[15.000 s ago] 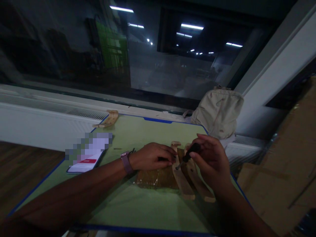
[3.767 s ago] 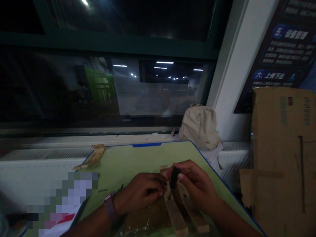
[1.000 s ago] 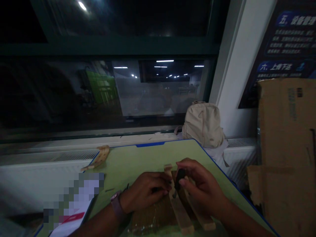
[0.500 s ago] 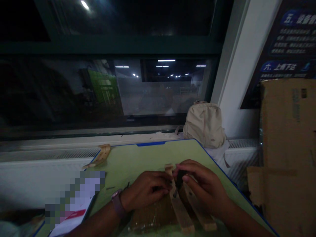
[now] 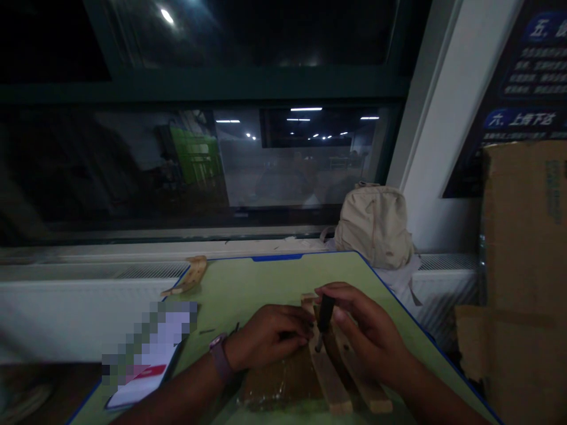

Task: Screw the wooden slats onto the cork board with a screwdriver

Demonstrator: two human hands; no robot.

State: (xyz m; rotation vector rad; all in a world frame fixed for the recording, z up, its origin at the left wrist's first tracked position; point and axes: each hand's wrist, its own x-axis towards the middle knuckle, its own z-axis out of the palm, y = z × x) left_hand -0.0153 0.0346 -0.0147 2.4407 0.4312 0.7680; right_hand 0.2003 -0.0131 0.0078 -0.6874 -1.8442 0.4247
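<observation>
My right hand (image 5: 363,333) is closed round the dark handle of a small screwdriver (image 5: 325,319), held nearly upright with its tip down on a wooden strip (image 5: 330,381). A second wooden strip (image 5: 370,395) lies beside it to the right. My left hand (image 5: 268,342), with a watch on the wrist, has its fingers curled and pressed against the strip just left of the tip. A brown clear-wrapped packet (image 5: 283,383) lies under my left hand. All of this rests on a green mat (image 5: 252,289).
A phone (image 5: 142,372) lies at the mat's left edge. A curved wooden piece (image 5: 190,276) sits at the far left corner. A beige backpack (image 5: 376,227) stands on the sill at right; cardboard boxes (image 5: 522,265) stand at far right. A dark window is ahead.
The view has shifted slightly, so things sit a little further right in the picture. My right hand has turned a little on the screwdriver handle; both hands stay on the wooden strips.
</observation>
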